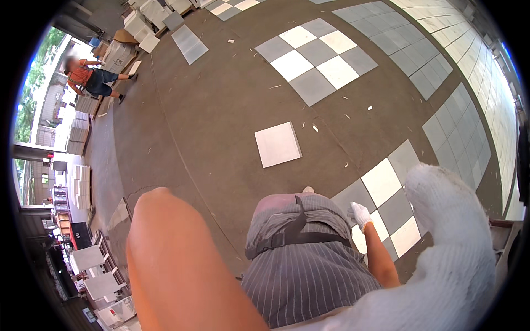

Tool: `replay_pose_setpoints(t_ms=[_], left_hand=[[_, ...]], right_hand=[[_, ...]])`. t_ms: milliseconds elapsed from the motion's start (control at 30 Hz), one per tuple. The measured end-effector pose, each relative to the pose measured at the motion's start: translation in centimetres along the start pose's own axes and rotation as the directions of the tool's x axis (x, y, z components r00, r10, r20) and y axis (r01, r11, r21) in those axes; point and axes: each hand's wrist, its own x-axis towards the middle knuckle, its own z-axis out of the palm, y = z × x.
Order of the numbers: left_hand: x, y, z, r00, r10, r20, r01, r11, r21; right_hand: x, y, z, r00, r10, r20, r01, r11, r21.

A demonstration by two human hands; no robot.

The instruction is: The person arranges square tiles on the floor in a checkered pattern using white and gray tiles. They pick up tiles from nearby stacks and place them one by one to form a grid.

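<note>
My left arm is bent across the view, its elbow at the left. My left hand (455, 220), in a white knit glove, is very near the camera at the right; its fingers are partly out of view, and whether it grips anything is hidden. Beside my right hip hangs my right hand (361, 215), also white-gloved, with loose fingers and nothing seen in it. Beyond it on the floor lies a checkered layout of grey and white tiles (398, 209). Ahead of my body a square, pale tile or stack of tiles (276, 144) rests alone on the brown floor.
Farther off lies another checkered set of tiles (316, 60), with grey tiles (455, 132) to the right. Small scraps dot the floor. A person in an orange top (91, 77) is at the far left near stacked slabs (79, 132). Boxes and pallets line the left side.
</note>
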Motion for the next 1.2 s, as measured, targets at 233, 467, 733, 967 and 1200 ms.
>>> replay_pose_setpoints(t_ms=[233, 467, 733, 967, 1200], left_hand=[[-4.9, -8.1, 3.4, 0.960, -0.229, -0.161, 0.210, 0.969, -0.131], [-18.6, -18.1, 25.1, 0.379, -0.899, 0.218, 0.924, 0.379, -0.044], [-37.5, -16.2, 41.9, 0.067, -0.843, 0.533, 0.888, -0.194, -0.418], [-49.6, -12.8, 52.8, -0.130, -0.714, 0.688, 0.654, -0.583, -0.482], [-50.5, -15.1, 49.7, -0.159, -0.811, 0.564, 0.195, -0.585, -0.787]], right_hand=[[1.5, 3.1, 1.3, 0.998, 0.038, 0.051, -0.042, 0.996, 0.082], [0.5, -3.5, 5.9, 0.993, 0.102, -0.054, -0.101, 0.995, 0.009], [0.0, -11.9, 14.8, 1.000, 0.022, 0.010, -0.022, 0.999, 0.040], [-1.8, -16.0, 24.8, 0.994, -0.104, 0.041, 0.105, 0.994, -0.019], [1.9, -13.4, 27.5, 0.973, -0.220, 0.067, 0.224, 0.971, -0.077]])
